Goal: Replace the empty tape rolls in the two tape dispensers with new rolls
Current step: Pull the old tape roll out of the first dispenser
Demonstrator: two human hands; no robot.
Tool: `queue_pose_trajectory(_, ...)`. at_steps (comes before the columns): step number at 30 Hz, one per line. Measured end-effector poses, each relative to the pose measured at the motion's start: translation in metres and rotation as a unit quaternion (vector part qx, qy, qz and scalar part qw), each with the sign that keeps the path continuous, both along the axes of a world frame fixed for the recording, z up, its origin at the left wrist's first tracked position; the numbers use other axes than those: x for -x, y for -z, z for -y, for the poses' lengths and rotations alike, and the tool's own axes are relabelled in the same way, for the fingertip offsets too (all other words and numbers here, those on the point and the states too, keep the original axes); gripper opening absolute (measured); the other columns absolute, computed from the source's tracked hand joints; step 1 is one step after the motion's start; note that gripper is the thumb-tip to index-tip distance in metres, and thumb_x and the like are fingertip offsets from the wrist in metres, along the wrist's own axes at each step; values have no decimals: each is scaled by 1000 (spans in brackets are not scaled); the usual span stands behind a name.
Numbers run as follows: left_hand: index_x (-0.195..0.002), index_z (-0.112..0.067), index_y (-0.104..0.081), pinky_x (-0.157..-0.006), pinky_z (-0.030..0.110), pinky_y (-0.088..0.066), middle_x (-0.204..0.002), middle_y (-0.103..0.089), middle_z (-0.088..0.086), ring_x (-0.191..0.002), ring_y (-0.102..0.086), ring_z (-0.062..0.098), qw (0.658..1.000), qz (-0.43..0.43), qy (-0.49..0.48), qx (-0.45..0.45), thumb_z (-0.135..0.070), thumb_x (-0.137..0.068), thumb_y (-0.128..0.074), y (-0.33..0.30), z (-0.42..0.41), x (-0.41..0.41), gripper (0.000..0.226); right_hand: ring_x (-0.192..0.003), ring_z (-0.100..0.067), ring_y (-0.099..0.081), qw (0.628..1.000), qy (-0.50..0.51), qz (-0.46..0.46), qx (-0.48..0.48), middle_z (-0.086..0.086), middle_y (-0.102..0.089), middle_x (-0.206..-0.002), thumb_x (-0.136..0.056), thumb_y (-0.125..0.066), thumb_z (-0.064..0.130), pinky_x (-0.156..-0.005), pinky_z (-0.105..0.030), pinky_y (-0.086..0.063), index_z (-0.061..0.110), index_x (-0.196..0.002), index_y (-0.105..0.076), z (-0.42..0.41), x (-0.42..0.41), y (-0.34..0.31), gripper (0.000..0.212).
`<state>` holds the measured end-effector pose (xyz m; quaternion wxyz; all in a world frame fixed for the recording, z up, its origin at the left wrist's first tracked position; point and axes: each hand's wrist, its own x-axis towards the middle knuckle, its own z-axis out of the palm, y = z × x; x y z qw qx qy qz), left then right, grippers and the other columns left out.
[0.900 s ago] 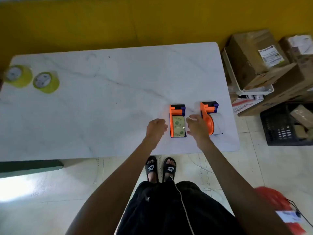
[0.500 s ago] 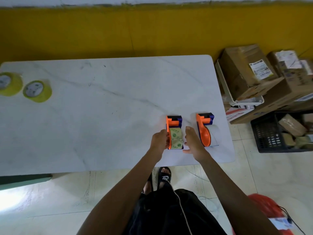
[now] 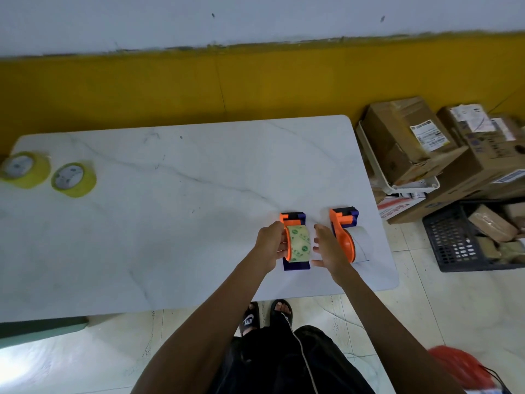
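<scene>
Two orange and blue tape dispensers stand side by side near the front right of the white marble table (image 3: 170, 223). The left dispenser (image 3: 294, 220) carries a pale core (image 3: 299, 243) with green print. My left hand (image 3: 271, 243) grips its orange left side. My right hand (image 3: 326, 245) is next to the core's right side, fingers spread; whether it touches the core is unclear. The right dispenser (image 3: 342, 228) holds a white core (image 3: 361, 243). Two new yellow tape rolls (image 3: 24, 170) (image 3: 74, 179) lie flat at the table's far left.
Cardboard boxes (image 3: 409, 137) and a white tray are stacked on the floor right of the table. A black crate (image 3: 454, 240) with parcels stands beside them. A red bag (image 3: 460, 365) lies at the lower right. A yellow and white wall runs behind the table.
Both hands have closed in on the left dispenser, the left hand taking hold of its side. The camera has tilted up, so the table sits lower in view.
</scene>
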<state>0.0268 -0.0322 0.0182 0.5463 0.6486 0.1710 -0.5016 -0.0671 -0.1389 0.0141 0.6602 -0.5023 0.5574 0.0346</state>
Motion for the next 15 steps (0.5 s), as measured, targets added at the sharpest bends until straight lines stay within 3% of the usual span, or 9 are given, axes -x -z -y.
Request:
queue_pose_trajectory(2,-96,-5,-63,-74,33,-54,-98,-70,13,-82,-66,24,1000,-1,-3,-2,-14,-93,-42,-2,2,-4,23,-106,-24,-53,1000,-2,1,-15,-10,-54,-117,-100,-42,41,-86,-45,-49,19,-113,-47,0,-3,-3,26)
queue_pose_trajectory(7,-97,-3,-63,-77,36,-54,-96,-70,14,-82,-66,26,1000,-7,-10,5,-12,-92,-43,-8,4,-9,22,-104,-25,-53,999,-36,35,6,-11,-52,-115,-103,-39,33,-83,-43,-48,20,-115,-44,-3,-6,-13,18)
queue_pose_trajectory(11,-98,-2,-64,-79,36,-53,-97,-70,15,-82,-66,26,1000,-8,-10,0,-12,-91,-44,-8,4,-12,23,-123,-34,-52,996,-60,46,48,-7,-51,-125,-101,-43,34,-94,-51,-47,17,-137,-44,-5,-5,-17,40)
queue_pose_trajectory(15,-96,-3,-64,-70,33,-52,-93,-70,13,-77,-65,24,1000,-9,-13,-2,-12,-90,-45,-6,4,-11,22,-118,-33,-56,997,-75,29,4,-4,-55,-126,-96,-47,49,-80,-46,-57,28,-129,-46,-9,-5,-12,40)
